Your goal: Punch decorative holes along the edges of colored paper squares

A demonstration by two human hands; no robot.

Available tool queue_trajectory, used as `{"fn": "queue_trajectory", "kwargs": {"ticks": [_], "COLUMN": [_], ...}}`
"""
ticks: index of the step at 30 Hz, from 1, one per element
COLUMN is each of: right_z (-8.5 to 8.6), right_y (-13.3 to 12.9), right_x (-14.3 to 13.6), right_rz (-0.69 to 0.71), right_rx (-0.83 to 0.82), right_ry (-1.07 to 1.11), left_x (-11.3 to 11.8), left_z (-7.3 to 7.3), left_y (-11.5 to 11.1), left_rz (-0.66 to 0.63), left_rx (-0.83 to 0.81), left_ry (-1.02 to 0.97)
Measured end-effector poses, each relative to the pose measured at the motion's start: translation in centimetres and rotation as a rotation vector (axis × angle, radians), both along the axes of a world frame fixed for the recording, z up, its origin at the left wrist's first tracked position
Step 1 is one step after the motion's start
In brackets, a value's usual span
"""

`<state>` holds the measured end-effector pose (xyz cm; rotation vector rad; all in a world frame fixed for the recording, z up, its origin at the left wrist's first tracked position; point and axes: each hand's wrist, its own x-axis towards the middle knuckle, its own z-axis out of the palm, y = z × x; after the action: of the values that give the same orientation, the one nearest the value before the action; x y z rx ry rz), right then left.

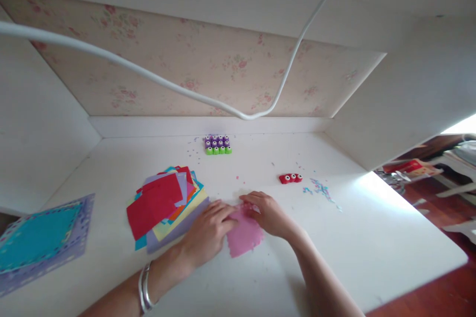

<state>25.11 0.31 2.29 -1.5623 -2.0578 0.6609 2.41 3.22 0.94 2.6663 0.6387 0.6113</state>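
A sheet of pink paper [245,235] with an uneven, nibbled-looking edge lies on the white table in front of me. My left hand [208,230] holds its upper left side, thumb on top and fingers bent together. At the upper right of the sheet, my right hand [270,214] has its fingers curled down over the paper; the fingertips are partly hidden. Just left of my left hand is a loose pile of coloured paper, topped by a red sheet [154,205]. A purple sheet [178,228] pokes out from beneath the pile, close to my left fingers.
Purple and green eye-patterned blocks [217,144] stand at the back, and red ones [290,178] at the right. Tiny paper bits [322,189] are scattered nearby. A turquoise sheet [40,233] lies on a hole-edged purple one at far left. A white cable [167,84] hangs across the view.
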Motion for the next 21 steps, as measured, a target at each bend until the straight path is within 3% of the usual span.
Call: {"fn": "queue_trajectory", "kwargs": {"ticks": [3,9,11,15,21], "right_z": [0.1,-0.1,-0.1,-0.4,-1.3], "right_y": [-0.2,-0.2,0.0,0.3,0.9], "right_x": [0.8,1.5,1.6,1.7,1.6], "right_rz": [-0.094,-0.145,-0.165,-0.258,-0.495], "right_rx": [-0.044,-0.095,-0.105,-0.109,-0.246], "right_ry": [0.053,0.18,0.269,0.492,0.896], "left_x": [0.4,1.4,1.9,2.6,2.4], "left_z": [0.8,3.5,4.2,4.8,3.7], "left_y": [2.9,11.7,13.6,14.9,15.8], "left_rz": [0.114,0.41,0.432,0.418,0.511], "left_rx": [0.008,-0.054,-0.039,0.001,0.047], "left_ry": [-0.036,0.017,0.047,0.098,0.153]}}
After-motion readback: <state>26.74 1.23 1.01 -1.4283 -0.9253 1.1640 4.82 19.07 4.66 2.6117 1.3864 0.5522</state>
